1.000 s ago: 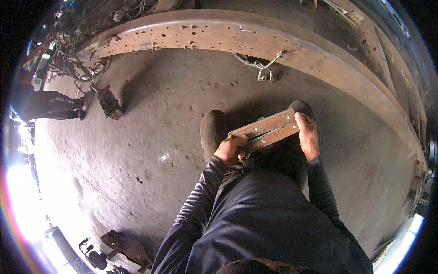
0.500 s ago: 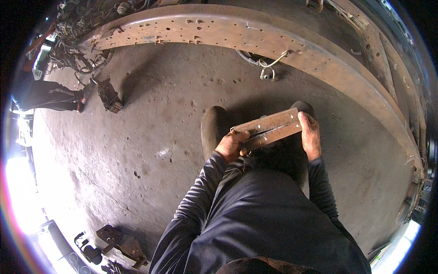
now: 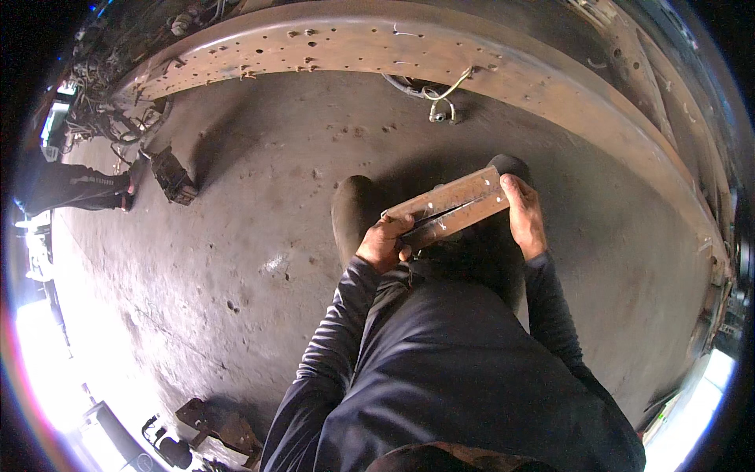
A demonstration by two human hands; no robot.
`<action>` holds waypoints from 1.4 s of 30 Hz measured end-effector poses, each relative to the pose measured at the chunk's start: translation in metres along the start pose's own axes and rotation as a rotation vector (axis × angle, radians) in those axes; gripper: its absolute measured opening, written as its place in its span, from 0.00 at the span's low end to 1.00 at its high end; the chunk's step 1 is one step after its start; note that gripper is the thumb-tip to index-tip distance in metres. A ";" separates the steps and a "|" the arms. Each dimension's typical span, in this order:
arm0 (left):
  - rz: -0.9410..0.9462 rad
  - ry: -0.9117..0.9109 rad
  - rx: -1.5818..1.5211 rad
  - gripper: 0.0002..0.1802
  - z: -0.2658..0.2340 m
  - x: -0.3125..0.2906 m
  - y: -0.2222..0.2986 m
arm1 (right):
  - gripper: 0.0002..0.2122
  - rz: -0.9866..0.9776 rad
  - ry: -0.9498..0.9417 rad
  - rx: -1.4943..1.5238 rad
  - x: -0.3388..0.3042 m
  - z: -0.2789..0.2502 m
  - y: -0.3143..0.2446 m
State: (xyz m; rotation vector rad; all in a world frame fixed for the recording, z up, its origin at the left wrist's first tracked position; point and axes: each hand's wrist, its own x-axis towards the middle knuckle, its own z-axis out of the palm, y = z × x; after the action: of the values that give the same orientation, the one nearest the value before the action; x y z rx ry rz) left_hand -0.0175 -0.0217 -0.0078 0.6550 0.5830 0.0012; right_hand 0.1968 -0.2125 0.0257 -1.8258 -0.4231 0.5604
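Note:
Two flat, rust-brown metal bars (image 3: 450, 206) lie side by side across my lap, with a narrow dark gap between them that widens toward the left. Small white marks dot their faces. My left hand (image 3: 384, 242) is closed around their left ends, the fingers over the top. At the right ends, my right hand (image 3: 524, 216) grips with the thumb on the upper face and the fingers underneath. The bars tilt upward to the right, above my knees.
A long, curved-looking rusty frame rail (image 3: 354, 51) with many holes spans the far side. A cable with a fitting (image 3: 438, 98) hangs from it. At left are a dark metal block (image 3: 173, 175) and another person's leg (image 3: 86, 187). Metal parts (image 3: 220, 429) lie lower left.
Both hands and the bars have shifted slightly left and up in view, tilting a little more steeply. The surroundings have also shifted left. The grip looks the same.

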 end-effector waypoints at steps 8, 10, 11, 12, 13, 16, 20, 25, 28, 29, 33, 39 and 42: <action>-0.023 -0.026 0.004 0.23 0.001 -0.001 0.002 | 0.22 0.008 0.027 0.156 0.003 -0.007 0.015; -0.032 -0.025 -0.044 0.23 -0.006 0.001 -0.003 | 0.22 0.015 0.057 0.165 0.002 -0.008 0.017; -0.031 -0.034 -0.039 0.23 -0.009 0.003 -0.005 | 0.21 0.016 0.054 0.165 0.003 -0.008 0.018; -0.031 -0.044 -0.034 0.23 -0.011 0.004 -0.006 | 0.20 0.018 0.052 0.165 0.004 -0.009 0.019; -0.031 -0.052 -0.029 0.24 -0.013 0.005 -0.007 | 0.19 0.020 0.050 0.165 0.005 -0.009 0.021; -0.037 -0.133 -0.011 0.24 -0.017 0.004 -0.005 | 0.15 0.033 0.041 0.214 0.006 -0.010 0.027; -0.026 -0.064 -0.018 0.24 -0.010 0.002 -0.005 | 0.13 -0.011 0.048 0.179 0.007 -0.010 0.026; -0.055 -0.035 -0.012 0.24 -0.011 0.000 -0.003 | 0.12 -0.054 0.047 0.102 0.009 -0.011 0.029; -0.026 0.016 0.013 0.23 -0.011 0.000 -0.005 | 0.10 -0.059 0.031 -0.035 0.006 -0.011 0.018; -0.023 -0.014 0.012 0.23 -0.012 -0.001 -0.005 | 0.10 -0.035 0.057 0.057 0.007 -0.010 0.019; -0.009 -0.046 0.032 0.23 -0.010 -0.002 -0.003 | 0.09 0.041 0.079 0.468 0.018 -0.021 0.017; 0.026 -0.074 0.054 0.24 -0.006 -0.004 0.000 | 0.11 -0.015 0.058 0.531 0.029 -0.042 0.012; 0.034 -0.086 0.033 0.24 -0.003 -0.003 0.000 | 0.12 0.009 0.045 0.526 0.027 -0.041 0.008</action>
State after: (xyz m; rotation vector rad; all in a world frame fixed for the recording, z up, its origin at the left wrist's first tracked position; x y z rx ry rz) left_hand -0.0218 -0.0206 -0.0084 0.6937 0.4895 -0.0045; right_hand 0.2425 -0.2323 0.0245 -1.3319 -0.2093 0.5726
